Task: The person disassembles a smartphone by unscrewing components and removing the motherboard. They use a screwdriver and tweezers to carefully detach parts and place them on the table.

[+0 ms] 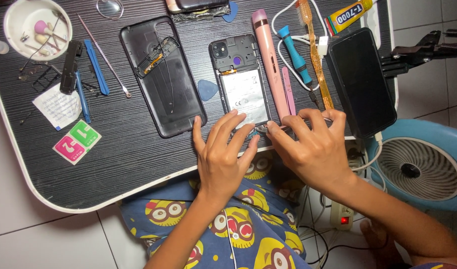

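Opened phone, back cover removed, lying face down near the front edge of the dark worktop. Your left hand rests on the phone's lower end with fingers spread, fingertips pressing at its bottom corner. Your right hand meets it there, thumb and forefinger pinched on a small metal tool or part at the phone's bottom edge; which it is cannot be told. Judged from its exposed battery and board, the phone is light, stiff and fragile: hold it by the frame's long sides, not by the bare components. The detached back cover lies just left of the phone, a blue pick between them; a pink tool lies just right.
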